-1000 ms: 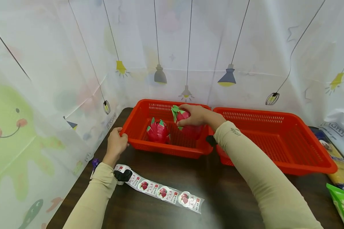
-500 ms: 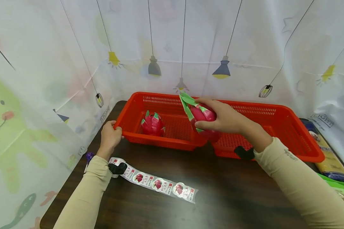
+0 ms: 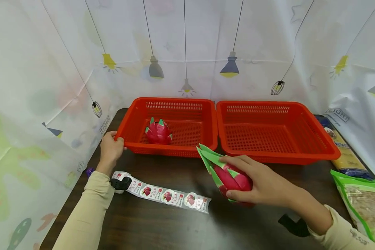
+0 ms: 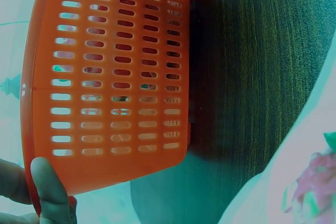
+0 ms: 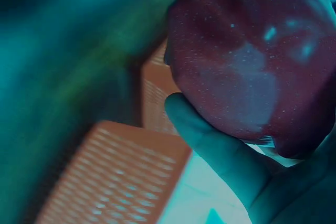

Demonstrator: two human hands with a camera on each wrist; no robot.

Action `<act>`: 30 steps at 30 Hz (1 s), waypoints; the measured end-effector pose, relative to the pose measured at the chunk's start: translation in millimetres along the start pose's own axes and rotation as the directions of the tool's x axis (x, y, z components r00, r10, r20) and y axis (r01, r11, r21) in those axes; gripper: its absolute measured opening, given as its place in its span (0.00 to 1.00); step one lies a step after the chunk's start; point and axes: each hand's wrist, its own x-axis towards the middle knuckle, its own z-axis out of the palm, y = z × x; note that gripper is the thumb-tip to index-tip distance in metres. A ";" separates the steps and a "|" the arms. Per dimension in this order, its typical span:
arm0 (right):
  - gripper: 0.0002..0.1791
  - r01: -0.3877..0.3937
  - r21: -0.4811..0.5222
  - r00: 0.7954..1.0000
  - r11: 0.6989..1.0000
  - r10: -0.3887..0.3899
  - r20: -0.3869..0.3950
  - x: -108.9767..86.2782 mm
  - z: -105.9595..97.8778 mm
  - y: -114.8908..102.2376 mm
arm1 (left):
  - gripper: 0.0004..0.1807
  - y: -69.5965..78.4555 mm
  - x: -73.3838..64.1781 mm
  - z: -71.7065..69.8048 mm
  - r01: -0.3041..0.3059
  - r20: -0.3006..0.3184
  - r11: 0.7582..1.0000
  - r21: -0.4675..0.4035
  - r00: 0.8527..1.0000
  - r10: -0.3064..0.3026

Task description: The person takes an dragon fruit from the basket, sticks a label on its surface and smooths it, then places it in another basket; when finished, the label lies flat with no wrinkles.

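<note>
The right hand (image 3: pixel 259 182) has its grip closed round a dragon fruit (image 3: pixel 228 178), fingers over the top and thumb along the near side. The fruit is in front of the basket (image 3: pixel 162 150), off its right front corner, with the green leaves (image 3: pixel 214 157) pointing back towards it. It appears to be held off the worktop (image 3: pixel 156 229), though the gap is hard to judge. The left hand (image 3: pixel 110 150) grips the left front corner of the basket by the rim; the left wrist view shows one digit against the outer wall. A second fruit (image 3: pixel 158 133) sits upright inside the basket, towards the left. The second basket (image 3: pixel 275 157) is just right of the basket, and the label strip (image 3: pixel 162 195) lies in front of it.

The step in hand looks like carrying the fruit on its own. To do it well, hold it by the firm red body and spare the leaves, which look easily bent. A light, even squeeze should suffice, as the skin looks smooth and may slip. Carry it high enough not to drag the strip, turn the wrist gently, and let the left hand merely steady the basket without tipping it.
</note>
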 end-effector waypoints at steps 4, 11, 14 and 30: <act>0.45 -0.050 -0.021 0.998 0.999 0.050 0.039 -14.3 16.5 10.8 | 0.28 1.9 -1.3 0.2 0.009 0.004 1.000 -0.013 1.000 -0.009; 0.45 -0.110 -0.088 0.992 0.990 0.114 0.044 -21.3 33.3 26.1 | 0.28 1.8 -3.3 -1.3 0.031 0.004 0.999 -0.022 1.000 -0.031; 0.44 -0.132 -0.141 0.990 0.981 0.138 0.031 -20.4 37.3 28.8 | 0.29 2.4 -4.0 -1.0 0.027 0.004 0.999 -0.030 1.000 -0.027; 0.45 -0.196 -0.311 0.975 0.930 0.219 0.041 -8.1 44.3 23.6 | 0.28 4.4 -13.3 -6.9 -0.113 -0.021 0.991 0.075 0.993 0.115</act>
